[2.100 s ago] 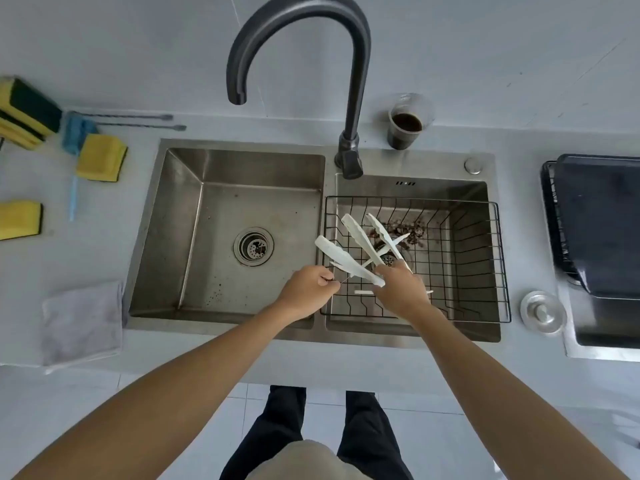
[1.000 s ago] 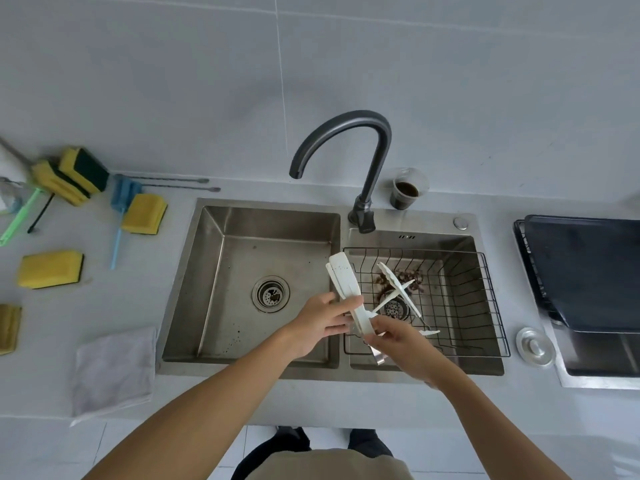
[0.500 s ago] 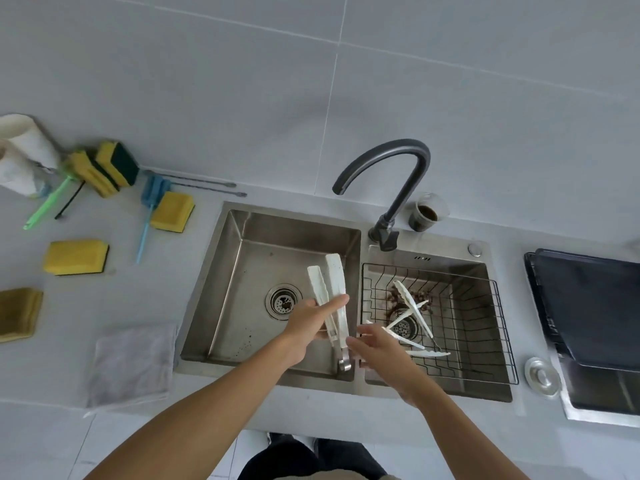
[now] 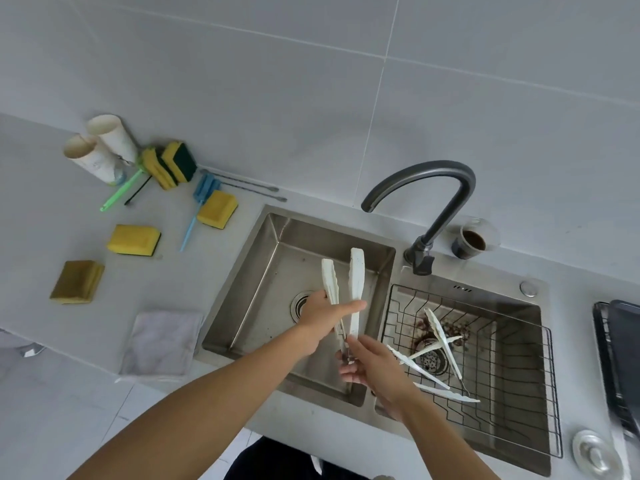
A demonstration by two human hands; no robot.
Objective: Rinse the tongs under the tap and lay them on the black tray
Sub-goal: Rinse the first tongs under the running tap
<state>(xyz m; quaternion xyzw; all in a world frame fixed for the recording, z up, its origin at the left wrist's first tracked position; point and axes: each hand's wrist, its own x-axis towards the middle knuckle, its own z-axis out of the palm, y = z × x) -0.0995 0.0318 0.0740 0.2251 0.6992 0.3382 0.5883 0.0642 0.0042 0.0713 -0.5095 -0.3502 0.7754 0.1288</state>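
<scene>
White tongs [image 4: 355, 282] stand nearly upright over the left sink bowl [image 4: 277, 271], arms spread apart at the top. My left hand [image 4: 320, 320] grips their middle, and my right hand [image 4: 367, 362] pinches the hinge end below. The dark tap [image 4: 429, 188] arches above, its spout pointing at the left bowl; no water is visible. Two more white tongs [image 4: 440, 341] lie in the wire basket [image 4: 502, 341] in the right bowl. The black tray [image 4: 623, 341] is at the right edge, partly cut off.
Yellow sponges [image 4: 133, 239] and a blue brush [image 4: 194, 216] lie on the counter to the left, with two paper cups [image 4: 100, 150] behind. A grey cloth [image 4: 161, 341] lies by the sink's front left. A cup of dark liquid [image 4: 472, 240] stands behind the tap. A metal lid [image 4: 594, 453] rests at front right.
I lifted one pair of tongs out of the wire basket and carried it left over the left bowl. Its arms have spread apart. My view swung left and up.
</scene>
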